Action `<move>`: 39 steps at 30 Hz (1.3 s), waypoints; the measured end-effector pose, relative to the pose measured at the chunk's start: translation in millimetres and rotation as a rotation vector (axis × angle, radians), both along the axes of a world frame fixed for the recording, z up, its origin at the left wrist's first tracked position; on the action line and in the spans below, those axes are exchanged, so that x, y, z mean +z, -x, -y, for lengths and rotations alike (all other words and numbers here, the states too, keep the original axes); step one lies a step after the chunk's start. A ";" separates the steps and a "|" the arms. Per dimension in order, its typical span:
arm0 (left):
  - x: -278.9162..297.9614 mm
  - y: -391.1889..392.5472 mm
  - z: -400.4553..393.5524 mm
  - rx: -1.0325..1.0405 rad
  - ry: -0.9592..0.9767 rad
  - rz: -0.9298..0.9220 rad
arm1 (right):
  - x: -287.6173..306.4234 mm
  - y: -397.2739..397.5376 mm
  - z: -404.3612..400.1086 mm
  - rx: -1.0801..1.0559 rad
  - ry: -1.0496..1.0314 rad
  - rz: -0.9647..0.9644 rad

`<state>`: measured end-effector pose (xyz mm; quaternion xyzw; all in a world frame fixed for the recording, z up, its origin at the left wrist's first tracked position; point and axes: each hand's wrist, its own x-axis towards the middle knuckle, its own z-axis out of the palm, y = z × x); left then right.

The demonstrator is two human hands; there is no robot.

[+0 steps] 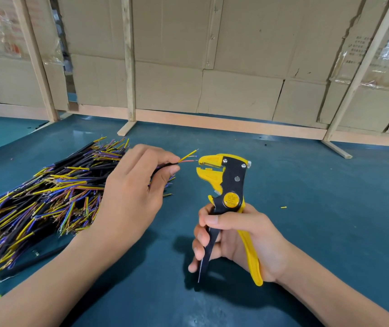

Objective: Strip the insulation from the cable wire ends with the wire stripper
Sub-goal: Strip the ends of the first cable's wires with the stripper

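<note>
Left hand (129, 197) pinches one black cable (165, 165) between thumb and fingers, its thin coloured wire ends (190, 156) fanned out toward the tool. Right hand (238, 234) is wrapped round the handles of the yellow-and-black wire stripper (226, 182), held upright above the blue tabletop (330, 208); the tool's mouth is open, tips of the wires just beside it, not yet inside. Big pile of cables (42, 197) lies on the tabletop under and behind the left hand.

Risks, as I'd judge them: wires splay apart, so one could miss the mouth or go in crooked. Squeeze too deep and fine strands get nicked or cut. A loose pinch lets the cable slide out with the pull. A small yellow offcut (283, 207) lies on the tabletop to the right.
</note>
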<state>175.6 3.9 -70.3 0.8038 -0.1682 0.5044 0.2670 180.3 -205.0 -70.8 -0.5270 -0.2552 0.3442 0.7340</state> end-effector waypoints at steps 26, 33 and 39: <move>3.6 -0.8 -5.4 -0.016 -0.052 0.039 | -4.1 -3.4 2.0 0.057 -0.062 -0.002; 3.9 -0.3 -6.1 -0.040 -0.059 0.028 | -5.5 -5.2 3.0 0.061 -0.072 0.001; 3.5 -0.2 -5.0 -0.045 -0.044 0.018 | -5.4 -4.3 2.4 0.052 -0.060 0.001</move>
